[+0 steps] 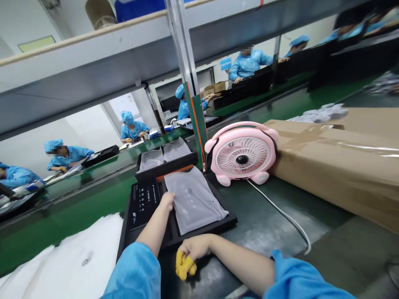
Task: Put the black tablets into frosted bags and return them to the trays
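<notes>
A frosted plastic bag (196, 203) with a small dark logo lies in the right compartment of a black tray (215, 228). My left hand (168, 200) pinches the bag's left edge with closed fingers. Left of it in the tray sits a black panel (145, 203) printed with white text and icons. My right hand (193, 250) is just off the tray's front edge, above the dark bench. Yellow finger covers are on its fingers, which hang loosely bent and slightly apart with nothing visible in them.
White printed sheets (84, 253) lie at the left. A pink fan (243, 153) with a white cord stands behind right, beside a cardboard box (336, 158). Another black tray (168, 164) with bags sits behind, near a metal post (183, 50). Co-workers in blue sit across the green conveyor line (93, 191).
</notes>
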`<state>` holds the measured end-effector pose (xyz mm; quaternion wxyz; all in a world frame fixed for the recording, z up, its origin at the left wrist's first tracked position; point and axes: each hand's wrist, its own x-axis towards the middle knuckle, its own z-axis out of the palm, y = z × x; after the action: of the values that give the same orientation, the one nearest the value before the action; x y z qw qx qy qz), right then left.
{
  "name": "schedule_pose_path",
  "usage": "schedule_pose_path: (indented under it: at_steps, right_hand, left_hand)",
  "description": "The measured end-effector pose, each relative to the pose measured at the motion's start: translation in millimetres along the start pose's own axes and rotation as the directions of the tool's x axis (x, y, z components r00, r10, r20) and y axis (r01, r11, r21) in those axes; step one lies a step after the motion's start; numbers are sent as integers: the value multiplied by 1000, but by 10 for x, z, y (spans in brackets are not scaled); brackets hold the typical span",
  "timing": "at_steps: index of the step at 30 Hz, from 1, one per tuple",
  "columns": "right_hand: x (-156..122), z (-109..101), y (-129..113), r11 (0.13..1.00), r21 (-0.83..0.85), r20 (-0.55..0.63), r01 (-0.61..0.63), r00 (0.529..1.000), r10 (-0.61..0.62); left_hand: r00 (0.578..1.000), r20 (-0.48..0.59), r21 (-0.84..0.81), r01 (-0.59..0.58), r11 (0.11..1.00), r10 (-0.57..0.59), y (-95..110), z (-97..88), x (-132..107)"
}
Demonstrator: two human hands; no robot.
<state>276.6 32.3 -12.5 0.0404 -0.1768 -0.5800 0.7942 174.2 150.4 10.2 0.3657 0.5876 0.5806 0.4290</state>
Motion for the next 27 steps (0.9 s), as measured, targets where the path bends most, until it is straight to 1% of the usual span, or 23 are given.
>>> schedule_pose_path:
  at_steps: [2, 3, 4, 5, 6, 8, 9, 10, 11, 12, 13, 14, 15, 16, 19, 21, 23, 24, 25, 26, 27]
  right_hand:
    - [-27, 15, -25, 1000, 4, 9, -4, 1000, 4]
    - [-46, 19, -33, 1000, -2, 5, 0, 1000, 0]
    - [-64, 18, -36, 1000, -12, -1, 3, 1000, -3]
    - [-81, 14, -32, 1000, -19, -17, 12, 1000, -12]
    - [-95, 8, -21, 999, -26, -35, 24, 999, -25]
    - [-107, -5, 16, 999, -32, -64, 37, 997, -39]
    - [-109, -4, 37, 999, -32, -77, 37, 996, -39]
    - [-108, 4, 56, 999, -32, -89, 32, 995, -34]
    - [-109, 20, 70, 999, -35, -109, 28, 994, -31]
    - [-111, 45, 72, 999, -41, -128, 22, 991, -28]
    - [-115, 74, 60, 999, -50, -146, 19, 989, -26]
    - [-119, 104, 30, 998, -65, -153, 11, 988, -21]
    - [-120, 128, -22, 996, -85, -149, -3, 989, -9]
    - [-114, 141, -96, 993, -113, -139, -18, 990, 2]
    - [-10, 82, -438, 963, -264, -135, -51, 991, 15]
    - [154, -51, -728, 916, -398, -174, -50, 985, -22]
    - [394, -249, -1018, 839, -542, -227, -52, 970, -86]
    - [537, -365, -1152, 763, -641, -269, -85, 956, -120]
    - [690, -488, -1274, 655, -742, -324, -146, 933, -159]
    - [850, -614, -1380, 525, -819, -381, -229, 903, -200]
    - [1010, -741, -1469, 392, -862, -435, -321, 866, -246]
  left_hand:
    - [1000, -6, 93, -17, 996, 17, 59, -61, -84]
    - [999, -39, 122, -14, 992, 19, 97, -136, -131]
    - [996, -80, 143, -29, 989, 41, 135, -248, -179]
    - [990, -125, 171, -48, 984, 70, 166, -402, -229]
    - [983, -158, 218, -61, 974, 97, 185, -597, -282]
    - [979, -167, 386, -42, 922, 114, 158, -1078, -405]
    - [986, -149, 501, 5, 865, 80, 106, -1341, -477]
    - [990, -141, 612, 73, 788, 19, 26, -1598, -557]
    - [986, -157, 707, 157, 690, -64, -78, -1834, -640]
    - [973, -175, 768, 232, 597, -153, -201, -2035, -723]
    - [953, -192, 805, 289, 518, -233, -336, -2193, -802]
    - [936, -198, 824, 319, 468, -290, -475, -2305, -870]
    - [928, -190, 830, 326, 452, -321, -611, -2373, -924]
    - [929, -179, 828, 320, 460, -324, -739, -2404, -960]
    - [956, -192, 817, 280, 504, -221, -1031, -2367, -973]
    - [961, -221, 820, 275, 502, -165, -1140, -2316, -937]
    - [954, -257, 823, 301, 482, -157, -1191, -2274, -909]
    - [948, -276, 824, 318, 469, -159, -1198, -2251, -905]
    - [946, -286, 828, 324, 457, -154, -1196, -2223, -909]
    - [950, -279, 836, 312, 450, -140, -1186, -2187, -919]
    - [959, -255, 848, 285, 446, -128, -1172, -2142, -934]
